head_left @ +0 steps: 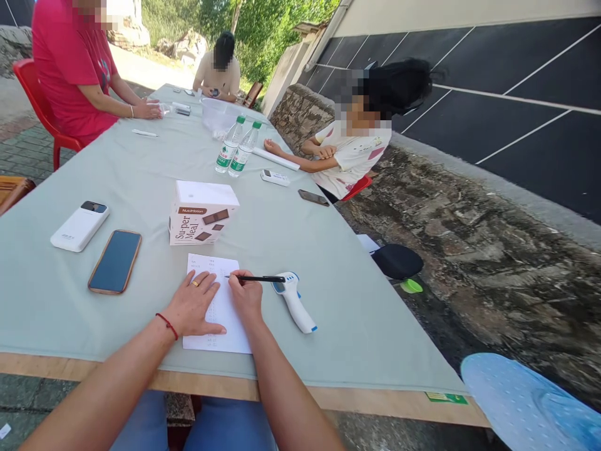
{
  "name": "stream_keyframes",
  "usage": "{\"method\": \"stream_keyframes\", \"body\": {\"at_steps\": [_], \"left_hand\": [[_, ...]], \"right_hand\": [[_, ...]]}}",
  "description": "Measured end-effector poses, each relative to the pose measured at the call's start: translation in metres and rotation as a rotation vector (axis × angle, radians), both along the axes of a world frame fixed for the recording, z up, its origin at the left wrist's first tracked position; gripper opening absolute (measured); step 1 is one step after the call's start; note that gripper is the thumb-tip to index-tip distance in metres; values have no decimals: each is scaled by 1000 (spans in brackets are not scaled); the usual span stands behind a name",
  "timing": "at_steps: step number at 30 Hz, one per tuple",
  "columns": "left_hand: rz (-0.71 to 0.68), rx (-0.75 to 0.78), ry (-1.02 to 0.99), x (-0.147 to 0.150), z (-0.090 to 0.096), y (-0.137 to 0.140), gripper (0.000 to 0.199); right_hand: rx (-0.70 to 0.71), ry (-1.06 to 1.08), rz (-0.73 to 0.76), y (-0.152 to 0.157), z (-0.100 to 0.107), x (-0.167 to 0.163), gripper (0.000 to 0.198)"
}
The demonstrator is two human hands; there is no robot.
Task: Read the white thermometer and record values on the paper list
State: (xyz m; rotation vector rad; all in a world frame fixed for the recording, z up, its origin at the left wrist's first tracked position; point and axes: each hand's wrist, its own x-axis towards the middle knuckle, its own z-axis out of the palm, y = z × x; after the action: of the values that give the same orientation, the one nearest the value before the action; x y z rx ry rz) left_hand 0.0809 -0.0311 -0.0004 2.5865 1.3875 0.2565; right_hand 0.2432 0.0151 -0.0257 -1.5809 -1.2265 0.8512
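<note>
A white sheet of paper [230,335] with small handwriting lies near the table's front edge. My left hand [195,307] rests flat on its left half, fingers spread, a ring and a red string bracelet showing. In my right hand [247,297] is a black pen [263,279], its tip at the paper's upper right part. Just right of that hand lies a white infrared thermometer [297,304] on its side. Behind the paper stands a white and brown box [204,216] marked "Super Meal".
Left of the box lie a phone [115,262] and a white power bank [81,227]. Farther back stand two water bottles [237,147] and a clear plastic basin [220,116]. Three people sit around the table [357,326]. A blue dotted fabric [526,401] is at the lower right.
</note>
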Motion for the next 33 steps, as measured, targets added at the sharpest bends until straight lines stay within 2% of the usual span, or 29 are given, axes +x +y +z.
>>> {"method": "stream_keyframes", "body": {"at_steps": [8,14,22,33], "left_hand": [[-2,10,1,0,0,0,92],[-1,-3,17,0,0,0,95],[-5,22,5,0,0,0,90],[-4,18,9,0,-1,0,91]], "right_hand": [[-12,-32,3,0,1,-2,23],[-16,55,-45,-1,3,-1,26],[13,71,-49,1,1,6,26],[-19,31,-3,1,-7,8,27]]}}
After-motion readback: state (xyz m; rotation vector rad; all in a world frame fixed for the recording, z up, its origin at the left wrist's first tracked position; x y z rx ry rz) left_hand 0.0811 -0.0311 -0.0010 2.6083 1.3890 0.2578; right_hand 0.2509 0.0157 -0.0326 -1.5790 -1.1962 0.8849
